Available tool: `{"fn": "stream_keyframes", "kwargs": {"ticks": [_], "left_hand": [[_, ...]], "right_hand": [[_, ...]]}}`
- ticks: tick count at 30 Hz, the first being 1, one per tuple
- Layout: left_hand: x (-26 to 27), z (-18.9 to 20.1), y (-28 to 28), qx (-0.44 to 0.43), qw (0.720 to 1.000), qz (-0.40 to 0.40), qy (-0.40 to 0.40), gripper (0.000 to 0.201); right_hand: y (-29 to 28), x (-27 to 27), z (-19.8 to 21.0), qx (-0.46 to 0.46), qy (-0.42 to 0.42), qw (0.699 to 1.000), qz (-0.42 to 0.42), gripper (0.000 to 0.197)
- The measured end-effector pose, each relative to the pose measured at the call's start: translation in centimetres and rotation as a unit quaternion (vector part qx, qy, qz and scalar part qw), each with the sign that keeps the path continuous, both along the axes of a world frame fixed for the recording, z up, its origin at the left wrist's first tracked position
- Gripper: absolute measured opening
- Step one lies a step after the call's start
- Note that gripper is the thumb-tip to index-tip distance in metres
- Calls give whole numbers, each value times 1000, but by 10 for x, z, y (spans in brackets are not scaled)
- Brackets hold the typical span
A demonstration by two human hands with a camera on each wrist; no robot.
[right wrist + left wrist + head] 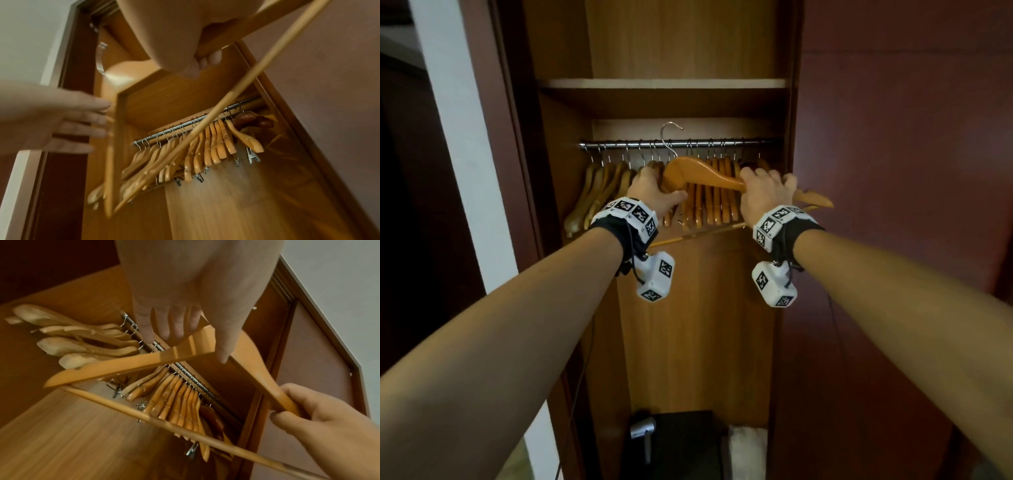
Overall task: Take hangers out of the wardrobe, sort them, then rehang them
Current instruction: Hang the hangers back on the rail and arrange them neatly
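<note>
A light wooden hanger [702, 174] with a trouser bar [226, 97] is held in front of the wardrobe rail [681, 143], its metal hook up off the rail. My right hand [767, 192] grips its right arm [273, 391], fingers curled round the wood [197, 65]. My left hand [654, 192] reaches to its left shoulder [131, 365] with straight, spread fingers [78, 123]; the fingers lie behind the wood and the thumb in front. Several more wooden hangers [712, 202] hang on the rail behind, and a looser group [599, 192] hangs to the left.
A shelf [664, 83] runs just above the rail. A dark brown hanger [252, 121] and clip hangers [252, 156] hang at the rail's right end. On the wardrobe floor are a black box [674, 445] and a white bag [748, 448]. Dark red panels [893, 171] flank the opening.
</note>
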State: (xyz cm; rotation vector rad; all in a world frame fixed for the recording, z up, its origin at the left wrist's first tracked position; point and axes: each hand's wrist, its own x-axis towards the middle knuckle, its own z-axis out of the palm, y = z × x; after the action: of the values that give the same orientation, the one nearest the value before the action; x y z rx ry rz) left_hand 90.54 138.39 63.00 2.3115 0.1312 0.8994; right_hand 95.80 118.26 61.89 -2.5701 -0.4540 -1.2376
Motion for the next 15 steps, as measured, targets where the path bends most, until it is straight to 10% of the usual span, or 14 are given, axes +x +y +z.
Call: {"fn": "stream_keyframes", "kwargs": {"ticks": [8, 15], "left_hand": [[-7, -3, 46, -110, 966, -234, 14, 28], [0, -2, 61, -299, 923, -242, -28, 7]], "right_hand": [[40, 4, 9, 104, 12, 994, 29, 37], [85, -8, 10, 123, 91, 981, 120, 37]]}}
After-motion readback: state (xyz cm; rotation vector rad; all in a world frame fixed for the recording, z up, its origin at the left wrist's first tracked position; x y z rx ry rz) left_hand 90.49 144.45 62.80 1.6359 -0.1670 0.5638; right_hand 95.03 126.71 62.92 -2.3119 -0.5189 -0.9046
